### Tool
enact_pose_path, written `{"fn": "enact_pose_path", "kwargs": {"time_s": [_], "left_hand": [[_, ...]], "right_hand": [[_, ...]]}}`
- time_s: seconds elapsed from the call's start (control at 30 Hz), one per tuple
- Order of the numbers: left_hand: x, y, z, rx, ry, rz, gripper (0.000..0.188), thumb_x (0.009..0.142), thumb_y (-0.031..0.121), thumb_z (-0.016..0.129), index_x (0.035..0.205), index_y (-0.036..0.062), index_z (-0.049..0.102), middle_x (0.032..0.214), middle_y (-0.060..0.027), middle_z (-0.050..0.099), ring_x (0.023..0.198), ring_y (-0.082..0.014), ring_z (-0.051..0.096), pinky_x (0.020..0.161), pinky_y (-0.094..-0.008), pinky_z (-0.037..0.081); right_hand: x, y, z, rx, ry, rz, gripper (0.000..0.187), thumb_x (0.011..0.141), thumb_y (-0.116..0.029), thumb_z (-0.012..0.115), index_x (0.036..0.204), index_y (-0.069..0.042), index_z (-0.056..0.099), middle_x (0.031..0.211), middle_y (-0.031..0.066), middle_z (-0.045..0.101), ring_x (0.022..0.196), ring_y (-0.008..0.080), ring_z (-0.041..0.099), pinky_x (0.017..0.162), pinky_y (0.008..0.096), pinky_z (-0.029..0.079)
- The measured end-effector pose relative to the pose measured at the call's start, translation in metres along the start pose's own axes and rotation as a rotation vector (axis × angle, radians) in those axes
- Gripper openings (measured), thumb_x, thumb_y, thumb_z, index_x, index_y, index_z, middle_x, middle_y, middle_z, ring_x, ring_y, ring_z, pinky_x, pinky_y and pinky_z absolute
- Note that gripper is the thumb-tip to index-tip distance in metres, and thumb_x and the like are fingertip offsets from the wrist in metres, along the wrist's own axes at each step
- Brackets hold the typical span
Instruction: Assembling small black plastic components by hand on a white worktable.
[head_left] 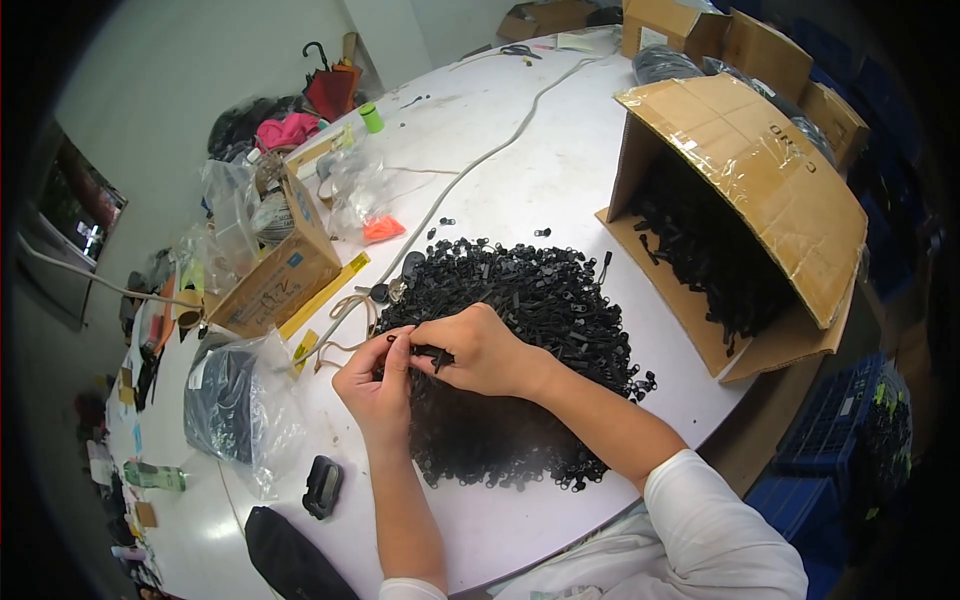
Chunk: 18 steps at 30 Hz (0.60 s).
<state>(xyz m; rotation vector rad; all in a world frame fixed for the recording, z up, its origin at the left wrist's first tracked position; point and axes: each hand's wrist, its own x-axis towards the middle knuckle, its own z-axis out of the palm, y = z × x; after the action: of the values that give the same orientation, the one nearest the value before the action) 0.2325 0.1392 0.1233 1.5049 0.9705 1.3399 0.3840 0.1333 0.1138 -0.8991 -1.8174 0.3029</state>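
My left hand [372, 388] and my right hand [482, 350] meet over the near left part of a big heap of small black zipper pulls [530, 300] on the white table. Between the fingertips of both hands is a small black zipper pull [440, 357], partly covered by the fingers. Both hands are closed in a pinch, the left with its thumb up against the forefinger. To the right, a cardboard box [750, 150] lies on its side, its mouth facing the heap, with more black pulls [690, 255] inside.
Left of the heap lie keys [392, 290], a cord [335, 335] and a bagged black bundle [225, 395]. Nearer stand a small black case [322, 487] and a dark pouch [290, 555]. A cable [470, 165] crosses the table. An open carton [280, 280] is farther left; blue crates [825, 430] stand right.
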Motion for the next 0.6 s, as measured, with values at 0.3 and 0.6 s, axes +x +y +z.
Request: {"fn": "enact_pose_path", "kwargs": {"time_s": [0.3,0.6], "left_hand": [[-0.0036,-0.0037,0.0021,-0.070,0.211,0.109,0.015,0.089,0.010,0.065,0.088,-0.0047,0.068,0.058,0.0019,0.053,0.046,-0.0019,0.039,0.043,-0.0175,0.027],[0.0019,-0.0015,-0.0047,-0.186,0.206,0.041,0.019,0.090,0.012,0.064,0.088,-0.0063,0.067,0.053,0.0024,0.049,0.041,-0.0021,0.036,0.040,-0.0183,0.025]], "right_hand": [[0.0015,-0.0025,-0.0057,-0.072,-0.133,0.084,0.019,0.075,-0.011,0.070,0.092,-0.004,0.065,0.074,0.0123,0.064,0.063,0.0302,0.062,0.056,0.0352,0.048],[0.0041,-0.0037,-0.0073,0.245,-0.174,0.192,0.012,0.078,-0.008,0.064,0.086,-0.001,0.061,0.066,0.0132,0.060,0.056,0.0275,0.058,0.054,0.0326,0.044]]}}
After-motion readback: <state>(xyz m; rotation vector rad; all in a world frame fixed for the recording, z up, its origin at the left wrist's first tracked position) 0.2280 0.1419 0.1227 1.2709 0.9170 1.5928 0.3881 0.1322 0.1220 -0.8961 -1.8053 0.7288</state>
